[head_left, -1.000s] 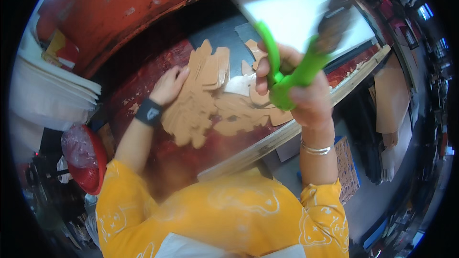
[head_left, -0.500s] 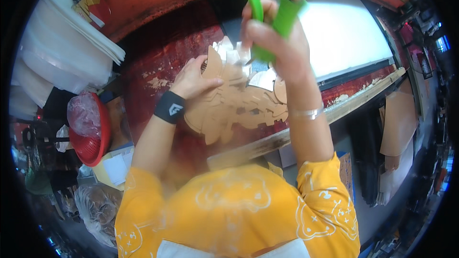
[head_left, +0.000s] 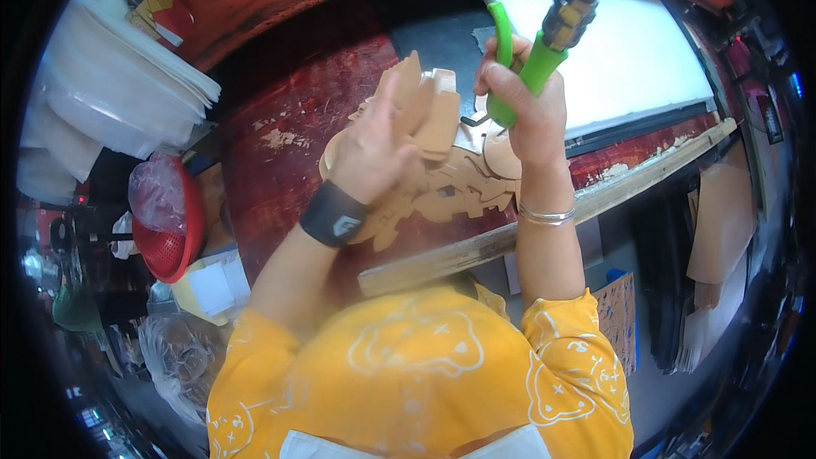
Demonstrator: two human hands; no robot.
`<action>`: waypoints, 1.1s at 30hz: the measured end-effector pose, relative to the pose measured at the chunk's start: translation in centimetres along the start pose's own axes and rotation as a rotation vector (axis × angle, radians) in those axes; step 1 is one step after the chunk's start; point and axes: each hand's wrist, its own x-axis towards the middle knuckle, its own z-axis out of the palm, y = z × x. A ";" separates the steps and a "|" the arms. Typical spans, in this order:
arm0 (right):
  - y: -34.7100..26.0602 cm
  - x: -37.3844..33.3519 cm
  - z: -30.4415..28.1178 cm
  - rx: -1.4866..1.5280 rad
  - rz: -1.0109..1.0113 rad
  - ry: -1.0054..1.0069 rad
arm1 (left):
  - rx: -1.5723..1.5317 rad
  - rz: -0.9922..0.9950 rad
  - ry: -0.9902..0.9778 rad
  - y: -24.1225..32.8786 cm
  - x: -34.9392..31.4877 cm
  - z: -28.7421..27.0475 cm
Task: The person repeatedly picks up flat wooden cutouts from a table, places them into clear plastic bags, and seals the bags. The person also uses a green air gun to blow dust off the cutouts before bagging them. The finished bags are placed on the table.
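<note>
My right hand (head_left: 537, 123) grips a green air blow gun (head_left: 541, 72), its brass-coloured hose fitting pointing up and its thin dark nozzle angled down to the left. Under the nozzle lies a pile of flat tan die-cut pieces (head_left: 442, 195), perhaps leather or card, with some white faces showing. My left hand (head_left: 374, 149) rests against the pile's left part, fingers stretched and slightly blurred, thumb apart. Beside those fingers several tan pieces (head_left: 438, 119) stand tilted up. Whether the fingertips pinch any piece is hidden.
The worn red table (head_left: 289, 93) has a wooden strip (head_left: 442, 259) along its near edge. A white board (head_left: 620, 59) lies at the right. White plastic sheets (head_left: 110, 76) hang at the left above a red basket (head_left: 166, 246). Tan sheets (head_left: 722, 212) hang at right.
My right hand has drawn the air blow gun to the right and slightly down. My left hand has shifted right over the pile, and several pieces now stand raised beside it.
</note>
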 end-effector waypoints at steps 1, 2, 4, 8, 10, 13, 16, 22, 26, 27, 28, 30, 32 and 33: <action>0.3 -0.1 0.1 0.005 0.015 -0.002 | -0.012 0.088 0.049 0.5 -0.3 0.6; 0.6 -0.3 0.0 0.008 0.029 -0.004 | -0.062 0.143 0.068 0.7 -0.4 1.1; 1.1 -0.5 -0.1 0.052 0.025 -0.016 | -0.154 -0.057 0.050 0.7 -0.7 1.5; 1.9 -0.4 -0.9 0.050 0.001 0.023 | -0.052 -0.039 -0.015 1.0 -1.8 1.1; 2.2 -0.2 -1.1 0.060 0.003 0.022 | 0.148 0.177 -0.011 2.2 -2.6 0.9; 2.7 0.0 -1.4 0.144 -0.028 0.038 | -0.026 0.271 -0.031 3.8 -3.4 0.1; 2.8 0.1 -1.5 0.175 -0.057 0.022 | -0.185 0.220 -0.157 3.0 -2.1 -2.9; 2.2 -0.3 -1.4 0.051 -0.014 0.001 | -0.896 -0.135 -0.412 -2.0 3.9 -8.0; 1.8 -0.6 -1.4 0.090 -0.003 -0.003 | -0.659 -0.242 -0.464 -3.0 6.2 -4.2; 1.8 -0.7 -1.5 0.095 -0.001 -0.013 | -0.432 -0.261 -0.481 -3.1 6.4 -3.2; 1.7 -0.7 -1.6 0.126 -0.011 -0.016 | -0.294 -0.237 -0.456 -3.2 6.6 -2.3; 1.6 -0.7 -1.9 0.107 -0.012 -0.004 | 0.099 -0.085 -0.207 -3.4 6.2 -1.2; 1.6 -0.8 -2.0 0.088 -0.021 0.001 | 0.351 -0.124 -0.086 -3.5 6.2 -1.1; 1.6 -0.8 -2.0 0.071 -0.030 0.000 | 0.204 -0.175 -0.197 -3.4 6.2 -1.3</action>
